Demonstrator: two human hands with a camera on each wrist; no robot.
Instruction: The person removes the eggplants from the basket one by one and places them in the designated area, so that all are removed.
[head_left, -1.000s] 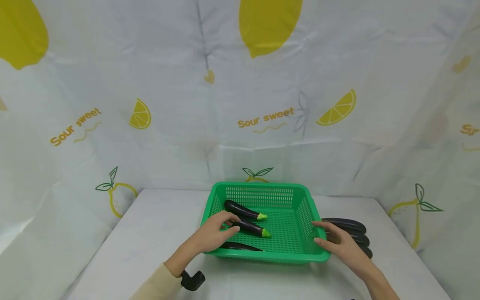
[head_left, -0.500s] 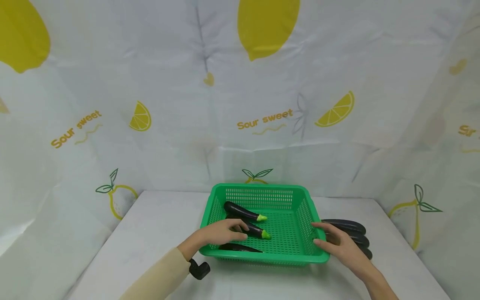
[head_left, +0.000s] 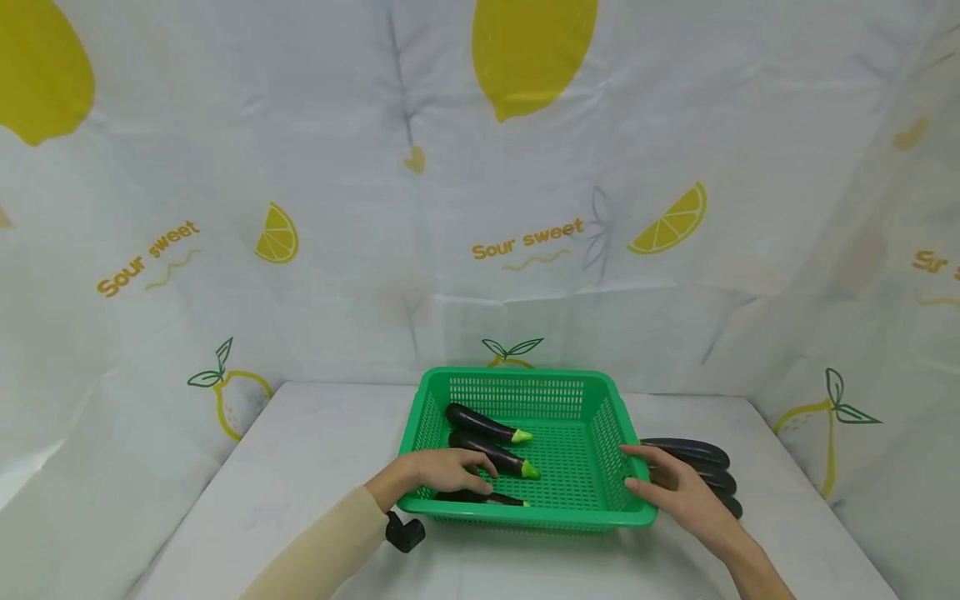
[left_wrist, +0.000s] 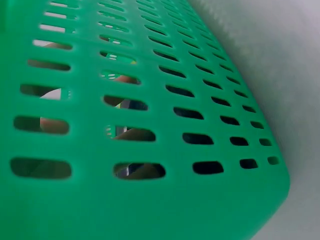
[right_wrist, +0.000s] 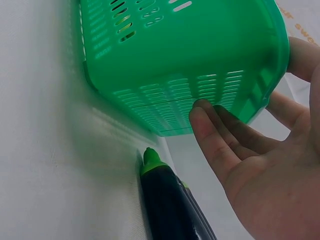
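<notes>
A green plastic basket (head_left: 517,517) stands on the table with three dark eggplants inside. The back eggplant (head_left: 480,422) and the middle eggplant (head_left: 487,451) lie aslant, green caps to the right. The front eggplant (head_left: 504,499) lies along the near wall, partly covered by my left hand (head_left: 448,470). That hand reaches over the basket's left rim with loosely bent fingers; whether it touches the eggplant is unclear. My right hand (head_left: 686,496) grips the basket's right rim, some fingers against its outer wall in the right wrist view. The left wrist view shows mostly basket wall (left_wrist: 90,200).
More eggplants (head_left: 688,451) lie stacked on the white table (head_left: 322,442) just right of the basket, partly behind my right hand. A white sheet with lemon prints (head_left: 360,275) hangs behind and at both sides. A black wrist device (head_left: 405,532) sits at my left sleeve.
My left hand has moved from the middle eggplant toward the front one, uncovering the middle eggplant. The right hand has stayed at the basket's right rim.
</notes>
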